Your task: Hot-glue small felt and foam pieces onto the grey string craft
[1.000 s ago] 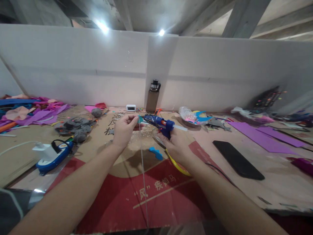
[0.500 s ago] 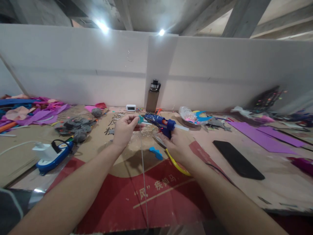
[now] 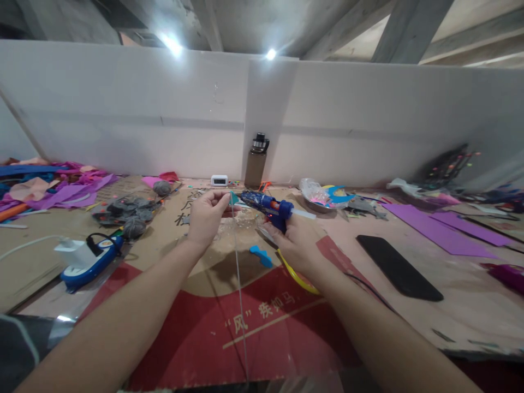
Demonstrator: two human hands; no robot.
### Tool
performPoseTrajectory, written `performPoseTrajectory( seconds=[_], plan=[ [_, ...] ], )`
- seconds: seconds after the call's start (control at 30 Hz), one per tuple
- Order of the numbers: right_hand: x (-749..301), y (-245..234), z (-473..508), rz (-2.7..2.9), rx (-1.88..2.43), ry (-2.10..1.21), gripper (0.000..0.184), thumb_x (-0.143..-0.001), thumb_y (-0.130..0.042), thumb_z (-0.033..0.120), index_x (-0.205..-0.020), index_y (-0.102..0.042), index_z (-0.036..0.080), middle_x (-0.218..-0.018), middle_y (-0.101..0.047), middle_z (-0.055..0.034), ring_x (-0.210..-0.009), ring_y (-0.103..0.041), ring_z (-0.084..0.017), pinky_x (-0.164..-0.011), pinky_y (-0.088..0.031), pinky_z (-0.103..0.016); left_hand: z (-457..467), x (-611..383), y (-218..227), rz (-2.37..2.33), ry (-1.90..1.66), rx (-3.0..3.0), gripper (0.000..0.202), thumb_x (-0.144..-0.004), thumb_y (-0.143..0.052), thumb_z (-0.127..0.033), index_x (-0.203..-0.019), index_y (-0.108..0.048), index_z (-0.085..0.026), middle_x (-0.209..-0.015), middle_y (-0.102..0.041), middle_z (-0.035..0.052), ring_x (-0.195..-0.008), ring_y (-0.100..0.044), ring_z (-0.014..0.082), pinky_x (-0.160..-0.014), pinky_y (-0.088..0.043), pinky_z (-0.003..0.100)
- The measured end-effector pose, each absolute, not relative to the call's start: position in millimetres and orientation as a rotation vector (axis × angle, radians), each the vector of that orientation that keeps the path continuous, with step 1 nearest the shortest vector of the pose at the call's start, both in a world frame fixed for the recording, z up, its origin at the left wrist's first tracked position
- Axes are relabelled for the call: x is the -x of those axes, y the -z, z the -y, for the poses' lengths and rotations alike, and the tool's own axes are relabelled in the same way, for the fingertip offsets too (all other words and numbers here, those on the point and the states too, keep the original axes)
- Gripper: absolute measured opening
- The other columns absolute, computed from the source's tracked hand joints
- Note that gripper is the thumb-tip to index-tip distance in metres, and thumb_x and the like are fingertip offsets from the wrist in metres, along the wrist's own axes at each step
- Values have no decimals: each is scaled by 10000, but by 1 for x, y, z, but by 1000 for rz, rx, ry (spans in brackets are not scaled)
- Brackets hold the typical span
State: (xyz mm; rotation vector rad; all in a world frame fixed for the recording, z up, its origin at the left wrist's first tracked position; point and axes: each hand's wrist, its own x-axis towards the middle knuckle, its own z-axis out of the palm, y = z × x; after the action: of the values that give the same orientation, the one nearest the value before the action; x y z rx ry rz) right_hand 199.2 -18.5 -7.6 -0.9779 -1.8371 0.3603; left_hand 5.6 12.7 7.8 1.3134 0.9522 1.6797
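My left hand [image 3: 207, 215] pinches a small teal piece [image 3: 233, 198] between thumb and fingers. From that piece a thin grey string [image 3: 238, 273] runs down toward the near edge. My right hand [image 3: 292, 237] is wrapped round a blue hot glue gun [image 3: 268, 203], its nozzle pointing left toward the teal piece, with a small gap between them. A pale glue stick [image 3: 303, 213] sticks out of its back end. Below the hands a wavy blue cut-out [image 3: 261, 256] lies on the cardboard [image 3: 270, 349]. Partly under my right hand is a yellow curved handle [image 3: 297, 275].
A black phone [image 3: 399, 267] lies on the right near purple sheets [image 3: 438, 226]. A blue power strip [image 3: 92, 267] with a white plug is at left, near grey yarn balls [image 3: 134, 227]. A dark bottle [image 3: 256, 164], white clock [image 3: 219, 180] and bowl [image 3: 321, 203] stand behind.
My left hand has shifted very slightly to the left with the teal piece, widening the gap to the nozzle. The glue gun stays nearly still.
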Motion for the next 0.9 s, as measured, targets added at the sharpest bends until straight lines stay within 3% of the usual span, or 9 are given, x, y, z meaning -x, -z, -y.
performPoseTrajectory(
  seconds=[0.57, 0.9],
  plan=[
    [-201, 6, 20, 1815, 1051, -258, 246, -871, -503, 326, -1061, -568, 183, -920, -657, -91, -823, -608, -243, -740, -486, -391, -11, -6, -8, -989, -1680, -1336, 267, -753, -670, -377, -865, -614, -141, -764, -679, 36, -627, -684, 162, -596, -578, 292],
    [-199, 7, 21, 1839, 971, -322, 270, -880, -500, 313, -1116, -556, 193, -978, -660, -83, -901, -610, -242, -811, -484, -396, -10, -8, -9, -955, -1667, -1310, 283, -748, -680, -375, -879, -602, -137, -765, -659, 31, -641, -695, 171, -579, -576, 285]
  ],
)
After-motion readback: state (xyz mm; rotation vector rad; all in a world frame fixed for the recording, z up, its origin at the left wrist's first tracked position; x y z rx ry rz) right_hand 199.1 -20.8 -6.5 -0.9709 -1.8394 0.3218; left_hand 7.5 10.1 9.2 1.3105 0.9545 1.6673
